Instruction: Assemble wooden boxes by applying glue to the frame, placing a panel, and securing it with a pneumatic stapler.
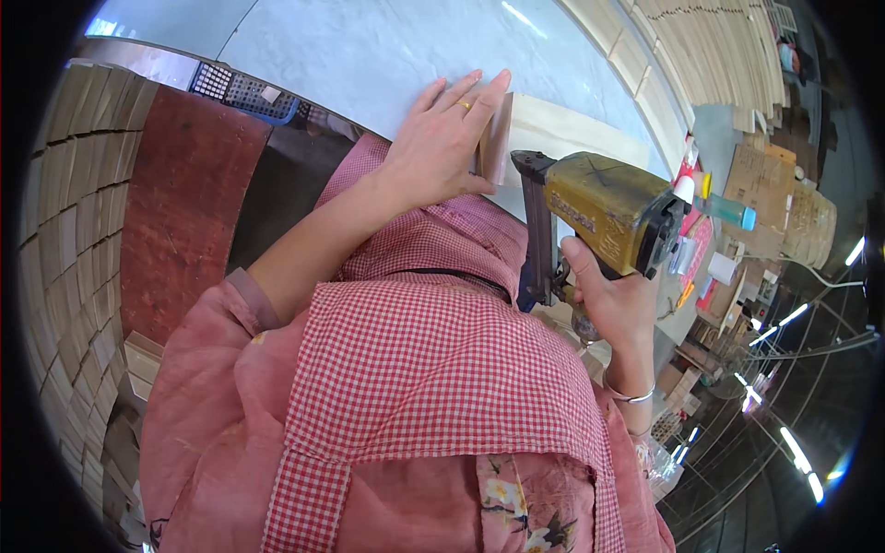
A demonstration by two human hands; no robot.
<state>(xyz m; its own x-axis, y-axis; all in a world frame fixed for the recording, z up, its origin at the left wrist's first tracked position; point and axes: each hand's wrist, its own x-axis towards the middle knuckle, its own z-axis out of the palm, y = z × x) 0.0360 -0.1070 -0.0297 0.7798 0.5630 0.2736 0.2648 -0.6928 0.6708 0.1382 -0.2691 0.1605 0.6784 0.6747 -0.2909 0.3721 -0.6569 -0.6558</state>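
My left hand rests at the end of a pale wooden piece on the table. Its thumb lies at the near corner and its outstretched fingers reach the far corner, gripping the end board between them. In my right hand is a yellow and black nail gun, my fingers wrapped round its handle. The gun's dark nose is close to the near side of the wooden piece; whether it touches cannot be seen. Part of the wood is hidden behind the gun.
The table has a pale marbled top. Stacked wooden boards stand at the far right, with a capped bottle nearer. More stacked wood lines the left, beside a red-brown panel. A dark plastic basket sits below the table edge.
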